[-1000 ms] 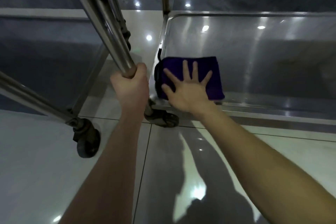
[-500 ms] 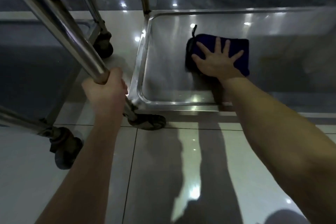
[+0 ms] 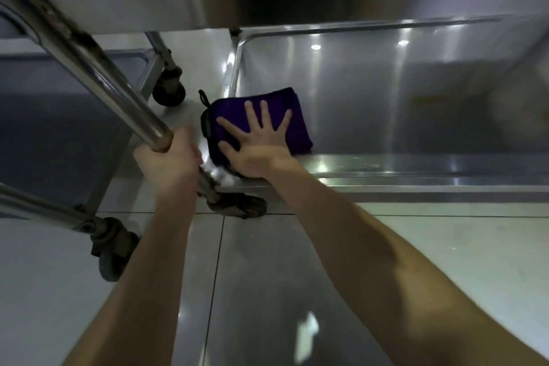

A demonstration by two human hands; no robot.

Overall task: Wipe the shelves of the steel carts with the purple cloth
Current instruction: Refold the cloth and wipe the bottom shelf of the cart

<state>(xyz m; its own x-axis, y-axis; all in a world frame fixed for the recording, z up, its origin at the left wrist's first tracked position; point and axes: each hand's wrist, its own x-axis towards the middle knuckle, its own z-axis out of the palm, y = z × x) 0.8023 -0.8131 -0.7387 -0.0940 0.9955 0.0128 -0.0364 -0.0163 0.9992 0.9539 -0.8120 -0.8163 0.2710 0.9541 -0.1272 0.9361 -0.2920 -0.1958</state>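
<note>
The folded purple cloth (image 3: 261,107) lies in the near left corner of the bottom shelf (image 3: 401,104) of a steel cart. My right hand (image 3: 257,142) presses flat on the cloth with the fingers spread. My left hand (image 3: 167,163) is closed around the cart's slanting corner post (image 3: 89,59), just left of the shelf corner. The heel of my right hand hides the cloth's near edge.
An upper shelf (image 3: 297,0) overhangs the bottom one. A second steel cart (image 3: 44,128) stands close on the left, its castors (image 3: 111,249) on the glossy tiled floor. The held cart's castor (image 3: 240,206) sits below my hands.
My right hand has slid the cloth from farther in on the shelf back to the near left corner. My left hand keeps its grip on the post.
</note>
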